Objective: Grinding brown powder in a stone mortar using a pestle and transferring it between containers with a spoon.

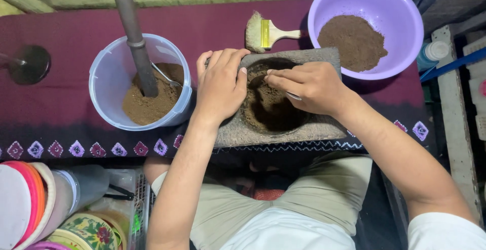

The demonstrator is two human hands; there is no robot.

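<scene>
I look down from the head camera and see my two bare hands over a gray stone block (324, 128) with a round hollow in its middle. The hollow holds dark brown powder (268, 109). My left hand (220, 85) lies on the left edge of the block, palm down, with the fingers curled over the top rim and the thumb tip just at the hollow; it grips nothing but the stone. My right hand (309, 85) is over the right side of the hollow. Its fingers are pinched together on a thin metal spoon (291, 96), and I can see only a small bit of the handle poking out under the hand. The spoon end looks to be down in the powder, but I cannot tell for sure. The block sits on a dark red cloth (66, 42) with a row of little diamond shapes along the near edge. Just left of the block is a clear plastic bucket (109, 85) with more brown powder, a second spoon and a thick gray pestle (134, 35) leaning in it. Behind the block lies a small paintbrush (266, 32) with a pale handle. To the right, touching the block's far corner, is a purple bowl (395, 12) with a heap of brown powder inside. My knees show below the table edge.
</scene>
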